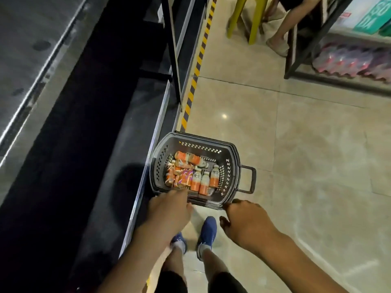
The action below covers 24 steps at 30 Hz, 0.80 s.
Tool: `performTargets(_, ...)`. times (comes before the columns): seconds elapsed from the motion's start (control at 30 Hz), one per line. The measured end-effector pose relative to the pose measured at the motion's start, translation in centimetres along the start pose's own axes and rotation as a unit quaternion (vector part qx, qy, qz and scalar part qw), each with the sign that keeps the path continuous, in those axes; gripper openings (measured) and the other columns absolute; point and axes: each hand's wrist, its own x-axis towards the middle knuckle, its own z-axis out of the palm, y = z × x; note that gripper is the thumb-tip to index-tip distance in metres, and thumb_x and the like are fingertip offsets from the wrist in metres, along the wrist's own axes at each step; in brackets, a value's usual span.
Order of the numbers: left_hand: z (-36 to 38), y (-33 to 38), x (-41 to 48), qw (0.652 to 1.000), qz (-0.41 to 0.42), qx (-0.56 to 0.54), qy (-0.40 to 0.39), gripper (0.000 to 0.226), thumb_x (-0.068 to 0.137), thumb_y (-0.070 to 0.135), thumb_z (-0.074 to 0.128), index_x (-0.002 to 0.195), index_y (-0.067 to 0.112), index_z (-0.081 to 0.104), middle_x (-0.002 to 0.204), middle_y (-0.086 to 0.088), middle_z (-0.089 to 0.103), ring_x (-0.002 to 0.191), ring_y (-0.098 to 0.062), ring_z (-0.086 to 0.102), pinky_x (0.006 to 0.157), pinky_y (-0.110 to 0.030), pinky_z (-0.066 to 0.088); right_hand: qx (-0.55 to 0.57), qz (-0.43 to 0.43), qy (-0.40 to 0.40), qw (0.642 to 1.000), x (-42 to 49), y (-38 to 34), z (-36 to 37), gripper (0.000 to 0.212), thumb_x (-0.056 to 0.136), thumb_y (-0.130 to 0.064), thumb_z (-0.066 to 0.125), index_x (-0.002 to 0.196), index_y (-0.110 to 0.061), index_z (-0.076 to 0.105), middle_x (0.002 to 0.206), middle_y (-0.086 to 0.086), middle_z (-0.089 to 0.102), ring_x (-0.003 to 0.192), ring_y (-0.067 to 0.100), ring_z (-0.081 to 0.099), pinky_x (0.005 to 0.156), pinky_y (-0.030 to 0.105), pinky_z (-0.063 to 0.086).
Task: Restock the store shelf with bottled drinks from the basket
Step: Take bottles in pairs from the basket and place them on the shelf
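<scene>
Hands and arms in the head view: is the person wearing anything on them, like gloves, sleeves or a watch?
Nothing shows. The left hand and the right hand are bare, with no gloves, rings or watch, and both forearms are uncovered as far as the frame reaches. Lower down are dark shorts and blue shoes.

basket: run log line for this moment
phase: reach | left hand: open, fingers over basket near rim | right hand: loose, holds nothing | bottles: in basket
</scene>
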Motion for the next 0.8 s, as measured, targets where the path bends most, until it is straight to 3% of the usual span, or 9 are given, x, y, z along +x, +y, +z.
performTargets(0.2,6.9,-4.6,15.3,0.997,-0.03,-0.019,-0.069,0.026,0.1,0.039,0.04,0.113,0.022,0.056,0.116,-0.005,0.063,0.105,-0.027,0.06,0.079,-0.035,0.042,0.09,0.075,-0.059,0.991,13.8,2.3,6.0,0.027,0.093,-0.04,0.051,0.111,-0.025,0.064,0.11,0.002,0.068,0.099,0.025,0.065,0.083,0.033,0.053)
performTargets(0.3,12.9,-7.9,23.3,0.992,-0.057,-0.045,-0.101,0.018,0.099,0.036,0.044,0.097,0.022,0.055,0.109,-0.007,0.065,0.098,-0.028,0.061,0.071,-0.032,0.041,0.2,0.143,-0.083,0.966,21.7,4.0,10.9,0.026,0.09,-0.032,0.054,0.11,-0.019,0.064,0.109,0.006,0.07,0.099,0.029,0.065,0.081,0.035,0.055)
performTargets(0.4,19.3,-11.0,30.6,0.983,-0.102,-0.066,-0.134,0.019,0.097,0.035,0.048,0.1,0.019,0.058,0.107,-0.007,0.066,0.097,-0.028,0.062,0.078,-0.033,0.048,0.397,0.24,-0.116,0.879,30.4,5.4,17.8,0.02,0.086,-0.024,0.061,0.101,-0.014,0.07,0.107,0.012,0.072,0.099,0.033,0.067,0.088,0.038,0.055)
performTargets(0.47,23.8,-13.1,35.4,0.979,-0.135,-0.09,-0.121,0.028,0.095,0.033,0.051,0.117,0.018,0.059,0.104,-0.008,0.066,0.095,-0.029,0.063,0.081,-0.035,0.051,0.492,0.307,-0.113,0.807,36.4,6.5,24.0,0.02,0.077,-0.03,0.065,0.087,-0.014,0.071,0.094,0.013,0.074,0.086,0.032,0.07,0.084,0.043,0.057)
performTargets(0.5,25.7,-14.1,37.4,0.978,-0.147,-0.105,-0.108,0.03,0.095,0.031,0.052,0.12,0.017,0.058,0.102,-0.009,0.067,0.095,-0.03,0.063,0.079,-0.035,0.05,0.516,0.32,-0.104,0.788,38.8,6.9,26.4,0.019,0.077,-0.03,0.066,0.085,-0.013,0.071,0.084,0.01,0.073,0.078,0.027,0.069,0.078,0.042,0.058)
performTargets(0.53,27.3,-15.0,39.2,0.975,-0.158,-0.122,-0.094,0.026,0.095,0.028,0.053,0.117,0.015,0.059,0.101,-0.01,0.066,0.095,-0.032,0.063,0.076,-0.035,0.05,0.528,0.323,-0.097,0.78,41.0,7.2,28.7,0.016,0.081,-0.028,0.066,0.087,-0.014,0.07,0.079,0.007,0.07,0.074,0.024,0.066,0.074,0.04,0.058)
performTargets(0.63,32.2,-16.8,44.7,0.963,-0.202,-0.172,-0.055,0.027,0.098,0.033,0.053,0.102,0.007,0.058,0.095,-0.013,0.062,0.088,-0.031,0.058,0.073,-0.035,0.047,0.533,0.338,-0.074,0.772,47.3,7.4,33.2,0.02,0.092,-0.028,0.064,0.108,-0.016,0.065,0.092,0.007,0.065,0.089,0.026,0.062,0.09,0.044,0.055)
performTargets(0.7,35.2,-17.4,47.8,0.952,-0.228,-0.196,-0.052,0.03,0.099,0.035,0.052,0.109,0.007,0.058,0.107,-0.015,0.061,0.098,-0.032,0.059,0.082,-0.038,0.049,0.542,0.354,-0.07,0.759,51.2,8.2,36.3,0.03,0.093,-0.029,0.062,0.118,-0.013,0.061,0.105,0.01,0.067,0.1,0.028,0.064,0.095,0.043,0.053)
performTargets(0.8,39.6,-18.3,51.0,0.954,-0.225,-0.191,-0.056,0.043,0.093,0.039,0.06,0.125,0.013,0.049,0.122,-0.016,0.056,0.114,-0.036,0.055,0.096,-0.046,0.048,0.541,0.374,-0.058,0.751,55.5,9.1,40.3,0.042,0.092,-0.028,0.061,0.13,-0.012,0.055,0.117,0.013,0.066,0.102,0.03,0.064,0.091,0.036,0.052)
